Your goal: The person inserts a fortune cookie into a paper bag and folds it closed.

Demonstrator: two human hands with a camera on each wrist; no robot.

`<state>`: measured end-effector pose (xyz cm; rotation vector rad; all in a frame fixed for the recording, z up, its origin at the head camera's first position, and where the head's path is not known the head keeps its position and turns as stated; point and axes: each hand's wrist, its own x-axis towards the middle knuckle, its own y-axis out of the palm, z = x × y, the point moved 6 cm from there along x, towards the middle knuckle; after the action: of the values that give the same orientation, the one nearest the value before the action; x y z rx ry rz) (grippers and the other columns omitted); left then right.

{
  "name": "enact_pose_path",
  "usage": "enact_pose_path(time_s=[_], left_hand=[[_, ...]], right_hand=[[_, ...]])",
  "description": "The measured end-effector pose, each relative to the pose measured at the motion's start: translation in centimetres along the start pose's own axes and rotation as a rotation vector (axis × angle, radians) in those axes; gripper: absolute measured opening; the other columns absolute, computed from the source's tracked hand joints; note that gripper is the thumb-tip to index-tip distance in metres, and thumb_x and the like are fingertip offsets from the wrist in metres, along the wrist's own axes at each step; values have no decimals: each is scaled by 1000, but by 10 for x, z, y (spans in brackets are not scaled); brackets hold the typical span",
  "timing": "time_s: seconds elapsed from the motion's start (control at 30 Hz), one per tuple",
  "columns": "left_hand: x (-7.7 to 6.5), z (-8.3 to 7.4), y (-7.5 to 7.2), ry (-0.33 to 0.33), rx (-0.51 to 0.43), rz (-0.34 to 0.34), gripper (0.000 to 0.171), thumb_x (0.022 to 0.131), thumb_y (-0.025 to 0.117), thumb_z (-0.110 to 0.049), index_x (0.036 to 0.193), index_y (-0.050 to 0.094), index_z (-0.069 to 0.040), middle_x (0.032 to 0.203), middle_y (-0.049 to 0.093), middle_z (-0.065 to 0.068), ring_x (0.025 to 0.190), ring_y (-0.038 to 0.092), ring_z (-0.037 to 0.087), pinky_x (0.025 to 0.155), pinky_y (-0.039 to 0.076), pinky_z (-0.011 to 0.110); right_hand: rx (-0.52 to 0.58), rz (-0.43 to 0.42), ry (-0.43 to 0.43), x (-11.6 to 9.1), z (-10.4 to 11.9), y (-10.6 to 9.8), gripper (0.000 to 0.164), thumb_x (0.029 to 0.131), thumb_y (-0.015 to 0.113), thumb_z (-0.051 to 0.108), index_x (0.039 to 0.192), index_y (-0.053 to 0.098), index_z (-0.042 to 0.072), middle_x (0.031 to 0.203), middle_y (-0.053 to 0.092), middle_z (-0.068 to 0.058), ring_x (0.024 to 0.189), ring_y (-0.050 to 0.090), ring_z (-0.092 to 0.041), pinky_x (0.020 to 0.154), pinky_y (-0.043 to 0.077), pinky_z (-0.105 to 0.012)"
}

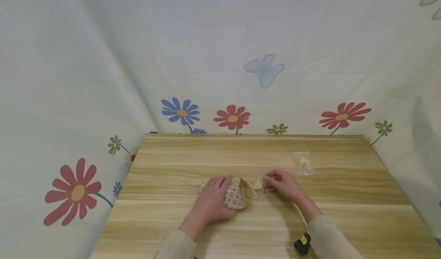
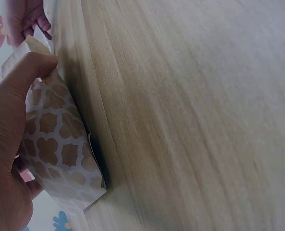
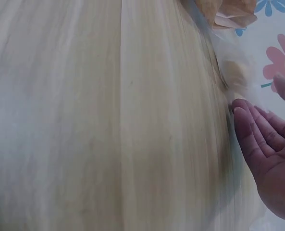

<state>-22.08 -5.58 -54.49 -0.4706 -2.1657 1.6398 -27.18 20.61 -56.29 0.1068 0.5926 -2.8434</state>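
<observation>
My left hand (image 1: pixel 211 200) grips a brown paper bag (image 1: pixel 236 196) with a white lattice print, lying on its side on the table. In the left wrist view the thumb presses on the near face of the bag (image 2: pixel 60 144). The bag's open brown mouth points right, toward a small clear plastic packet (image 1: pixel 257 184) with a pale yellowish piece inside. At the packet's right edge is my right hand (image 1: pixel 283 183). Seen from the right wrist, its fingers (image 3: pixel 257 130) extend to the packet (image 3: pixel 236 72), and the thumb stands apart from them.
Another clear packet (image 1: pixel 304 164) with a pale piece lies farther back on the right. A small black object with a yellow label (image 1: pixel 302 243) is beside the right sleeve. The wood-grain table (image 1: pixel 165 155) meets a flower-printed cloth (image 1: pixel 206 59) at its back edge.
</observation>
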Motion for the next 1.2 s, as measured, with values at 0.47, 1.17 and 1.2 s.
enact_pose_path(time_s=[0.47,1.17,1.2], left_hand=[[-2,0,-2,10,23,-18,113,73,88,-58,162,40,-9,148,56,13,138,54,32,122,41,50],[6,1,-4,17,-21,-42,114,73,88,-60,164,36,-14,150,55,12,138,53,31,123,41,50],[7,1,-4,17,-23,-44,114,73,88,-60,164,36,-14,150,55,11,138,53,31,123,40,50]], right_hand=[[-19,4,-49,8,7,12,17,103,70,9,107,71,-7,88,77,-12,80,74,-21,70,65,-31],[-2,-119,-236,-16,44,-29,17,105,68,13,114,75,1,101,79,-13,91,78,-25,86,65,-49],[-6,-118,-246,-18,48,-29,17,105,68,14,114,75,1,101,79,-12,91,78,-24,87,65,-49]])
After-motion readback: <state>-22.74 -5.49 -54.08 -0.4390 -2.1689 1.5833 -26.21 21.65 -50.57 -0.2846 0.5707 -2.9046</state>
